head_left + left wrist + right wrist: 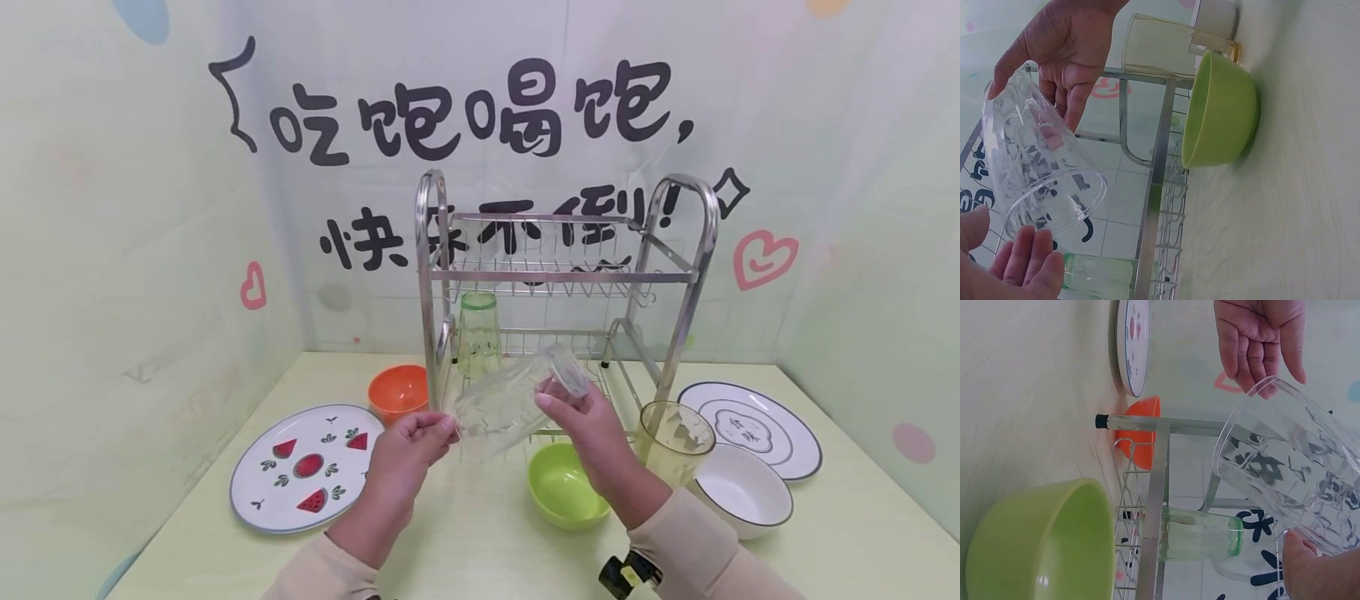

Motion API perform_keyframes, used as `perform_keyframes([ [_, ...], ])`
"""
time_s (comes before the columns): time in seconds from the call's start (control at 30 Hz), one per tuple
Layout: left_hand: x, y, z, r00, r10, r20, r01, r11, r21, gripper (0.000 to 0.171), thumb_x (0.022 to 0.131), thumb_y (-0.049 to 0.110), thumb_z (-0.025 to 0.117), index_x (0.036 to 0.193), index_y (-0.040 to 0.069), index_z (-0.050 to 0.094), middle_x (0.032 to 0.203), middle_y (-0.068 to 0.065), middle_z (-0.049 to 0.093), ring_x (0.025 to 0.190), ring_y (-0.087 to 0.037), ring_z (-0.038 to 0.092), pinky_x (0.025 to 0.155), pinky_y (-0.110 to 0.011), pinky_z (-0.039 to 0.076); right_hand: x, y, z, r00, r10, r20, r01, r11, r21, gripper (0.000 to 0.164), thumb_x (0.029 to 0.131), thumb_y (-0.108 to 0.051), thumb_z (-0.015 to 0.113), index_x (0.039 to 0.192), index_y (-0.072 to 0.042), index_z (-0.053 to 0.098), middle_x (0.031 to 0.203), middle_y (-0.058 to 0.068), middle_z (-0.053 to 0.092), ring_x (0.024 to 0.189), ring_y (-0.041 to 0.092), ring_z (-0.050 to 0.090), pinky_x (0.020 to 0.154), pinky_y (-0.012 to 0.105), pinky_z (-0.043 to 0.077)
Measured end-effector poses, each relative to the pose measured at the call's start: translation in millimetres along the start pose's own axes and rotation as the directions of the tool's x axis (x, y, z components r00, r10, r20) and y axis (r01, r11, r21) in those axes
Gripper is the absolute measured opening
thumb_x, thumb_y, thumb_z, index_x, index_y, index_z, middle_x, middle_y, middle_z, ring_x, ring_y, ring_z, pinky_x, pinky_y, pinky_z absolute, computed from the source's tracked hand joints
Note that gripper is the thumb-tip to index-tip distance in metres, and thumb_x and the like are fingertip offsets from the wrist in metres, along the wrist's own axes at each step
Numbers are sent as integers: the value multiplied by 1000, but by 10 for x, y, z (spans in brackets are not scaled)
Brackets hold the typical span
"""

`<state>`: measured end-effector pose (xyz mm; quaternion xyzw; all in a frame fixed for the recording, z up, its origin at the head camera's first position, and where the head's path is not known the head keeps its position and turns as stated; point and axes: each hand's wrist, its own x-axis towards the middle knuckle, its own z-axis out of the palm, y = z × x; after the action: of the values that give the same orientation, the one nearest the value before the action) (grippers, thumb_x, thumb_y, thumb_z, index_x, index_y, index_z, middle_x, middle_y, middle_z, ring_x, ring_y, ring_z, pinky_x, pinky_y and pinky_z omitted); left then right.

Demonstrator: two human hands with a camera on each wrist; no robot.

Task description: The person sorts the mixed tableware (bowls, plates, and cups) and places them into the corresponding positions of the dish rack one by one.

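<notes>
A clear drinking glass [498,408] is held tilted in front of the dish rack [562,277], its mouth toward the lower left and its thick base at the upper right. My right hand [588,421] grips it near the base, thumb on the near side. At the mouth is my left hand [411,454], fingertips at the rim [1225,434]; in the right wrist view its fingers [1254,353] are fairly straight and the thumb is apart from them. A green-tinted glass [478,337] stands upside down on the rack's lower tier, at its left end.
A lime-green bowl [567,492] sits below the hands. Left are an orange bowl [397,392] and a watermelon-patterned plate [270,433]. Right are an amber glass [667,454], a white bowl [746,492] and a white plate [798,433]. A printed backdrop [360,50] stands behind.
</notes>
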<state>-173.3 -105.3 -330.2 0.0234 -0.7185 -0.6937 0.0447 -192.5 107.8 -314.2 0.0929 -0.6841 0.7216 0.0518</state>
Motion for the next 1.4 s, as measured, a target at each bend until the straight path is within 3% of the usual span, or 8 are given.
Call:
perform_keyframes([
  [0.13, 14, 13, -27, 999, 0, -33, 2, 998, 60, 28, 93, 20, 65, 112, -1, 62, 100, -10, 70, 89, -15, 64, 86, -33, 52, -9, -4, -34, 1000, 12, -3, -12, 1000, -29, 34, 89, -10, 64, 119, 1, 51, 107, 5, 59, 104, 17, 56, 99, 35, 42],
  [0.37, 65, 53, -71, 996, 26, -91, -12, 989, 147, 28, 92, 19, 65, 116, 3, 62, 107, -9, 65, 99, -21, 59, 85, -30, 49, -29, -24, -85, 1000, 4, -2, -5, 998, -56, 34, 89, -9, 64, 118, 3, 51, 109, 8, 59, 105, 18, 56, 96, 33, 44],
  [0.53, 106, 93, -106, 992, 48, -113, -30, 987, 159, 29, 92, 16, 66, 116, 2, 62, 111, -10, 64, 106, -23, 59, 91, -34, 49, -44, -30, -124, 1000, 20, 2, -19, 997, -76, 41, 89, -8, 63, 126, 2, 49, 112, 10, 59, 107, 17, 56, 95, 32, 45],
  [0.8, 170, 136, -147, 989, 81, -127, -61, 986, 154, 30, 91, 14, 67, 116, 0, 59, 116, -14, 62, 109, -25, 57, 94, -34, 48, -81, -46, -174, 999, 33, -6, -34, 989, -145, 42, 88, -11, 66, 126, 0, 50, 111, 11, 61, 102, 14, 59, 89, 27, 48],
  [1.07, 235, 161, -149, 986, 98, -132, -73, 981, 180, 32, 91, 13, 66, 119, -1, 57, 118, -16, 60, 109, -27, 56, 95, -36, 47, -90, -13, -244, 999, 46, -3, -46, 975, -216, 53, 87, -14, 70, 134, -5, 47, 124, 18, 60, 110, 21, 59, 89, 27, 49],
  [1.4, 380, 285, -141, 986, 109, -128, -86, 981, 172, 38, 89, 7, 66, 124, -4, 54, 123, -21, 58, 115, -31, 53, 99, -41, 45, -48, -50, -274, 999, 12, -30, -20, 959, -281, 57, 86, -17, 72, 135, -3, 45, 123, 20, 60, 112, 27, 58, 90, 30, 49],
])
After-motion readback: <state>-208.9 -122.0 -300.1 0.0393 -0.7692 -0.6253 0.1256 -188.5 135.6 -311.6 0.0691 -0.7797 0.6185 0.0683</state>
